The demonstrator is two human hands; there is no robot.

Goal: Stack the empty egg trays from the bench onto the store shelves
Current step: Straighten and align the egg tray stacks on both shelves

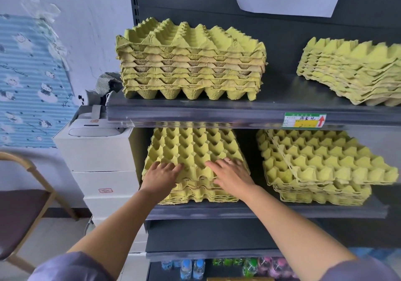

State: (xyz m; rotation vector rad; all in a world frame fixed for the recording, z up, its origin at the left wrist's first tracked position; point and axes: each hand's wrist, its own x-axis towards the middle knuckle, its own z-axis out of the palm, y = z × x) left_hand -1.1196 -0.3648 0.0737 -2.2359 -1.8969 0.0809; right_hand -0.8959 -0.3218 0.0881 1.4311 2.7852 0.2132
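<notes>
Setting: dark grey store shelves [271, 105] against a pale wall; a blue cartoon-cat cloth [32, 81] hangs at left, and white boxes [102, 157] stand just beside the shelving.
Writing: price tag [303, 120] on the upper shelf edge, green and yellow, with a red up-arrow, handwritten Chinese characters and a "2"; the small print is too fine to read. Red stamp [105, 190] on one white box, illegible.
Left hand [161, 175]: palm down, fingers straight and slightly spread, resting on the near left part of the lower left stack [191, 150].
Right hand [231, 172]: also flat, fingers extended, pressing the same top tray nearer its right edge; a ring [229, 161] on one finger. Both forearms reach in from below; neither hand curls round anything.
Egg trays: four yellow-green stacks, two per shelf: upper left stack [191, 64], upper right stack [351, 70], lower left stack, lower right stack [321, 163]. Trays are nested too tightly to count.
Lower right stack: top tray skewed, overhanging to the right.
Bottom shelf: two blue-capped bottles [193, 268].
</notes>
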